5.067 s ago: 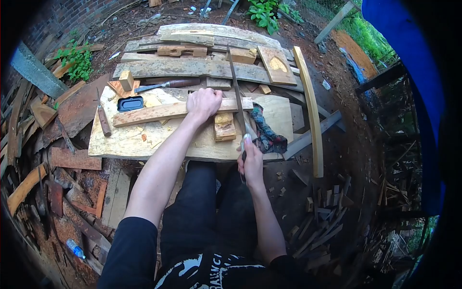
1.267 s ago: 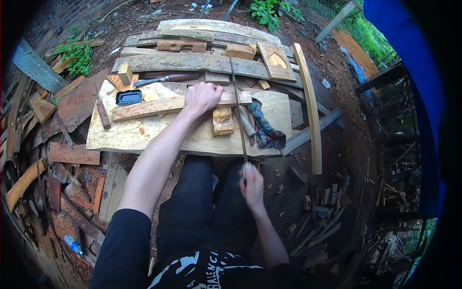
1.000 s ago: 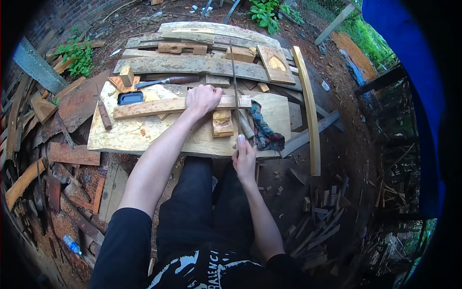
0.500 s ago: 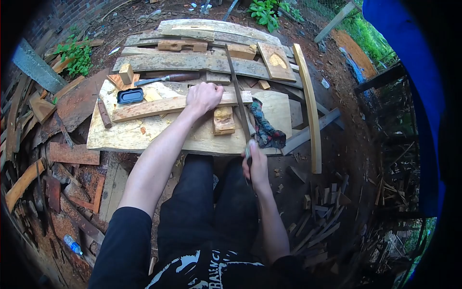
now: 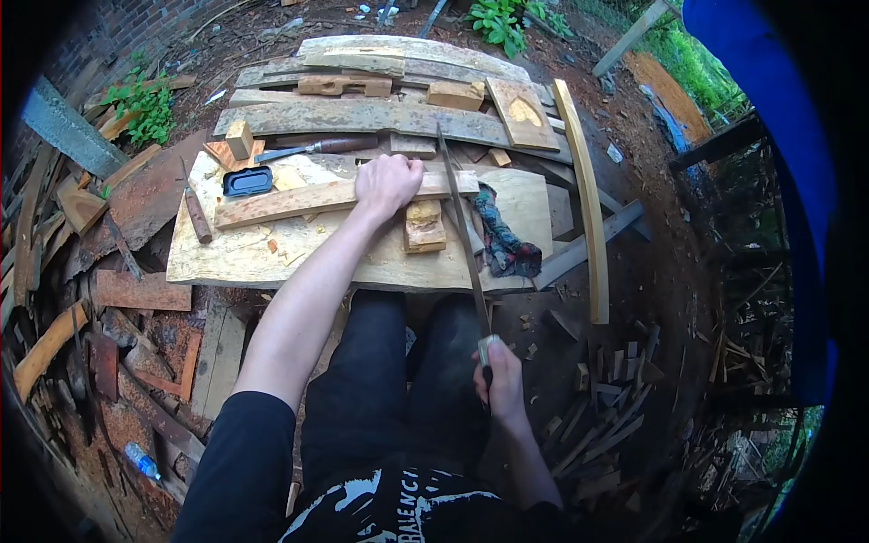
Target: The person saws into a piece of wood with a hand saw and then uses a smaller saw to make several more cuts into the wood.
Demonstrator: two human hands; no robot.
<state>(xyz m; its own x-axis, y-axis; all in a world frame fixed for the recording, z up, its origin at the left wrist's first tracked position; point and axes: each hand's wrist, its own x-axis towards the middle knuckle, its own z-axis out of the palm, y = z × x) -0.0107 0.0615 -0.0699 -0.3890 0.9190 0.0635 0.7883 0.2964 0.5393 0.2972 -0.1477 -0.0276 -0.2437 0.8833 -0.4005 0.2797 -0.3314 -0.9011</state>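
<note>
My left hand (image 5: 387, 185) is closed over a long strip of wood (image 5: 290, 204), pressing it down on the thick plank bench (image 5: 335, 253). In my right hand (image 5: 501, 376) is the handle of a hand saw (image 5: 462, 217), low in front of my right thigh. The long narrow blade crosses the strip near its right end, its tip pointing away from me. Below the strip, close to my left wrist, sits a small wood block (image 5: 424, 226). A dark patterned cloth (image 5: 507, 237) lies just right of the blade.
On the bench's left are a black tray (image 5: 247, 182), a wooden-handled pointed tool (image 5: 196, 214) and a chisel (image 5: 317, 147). A board with a heart-shaped recess (image 5: 523, 113) lies at the back right. A long batten (image 5: 584, 204) leans on the right side. Offcuts litter the ground.
My right hand has drawn the saw back toward me and slightly right, so the tip is nearer the strip. My left hand stays on the wood.
</note>
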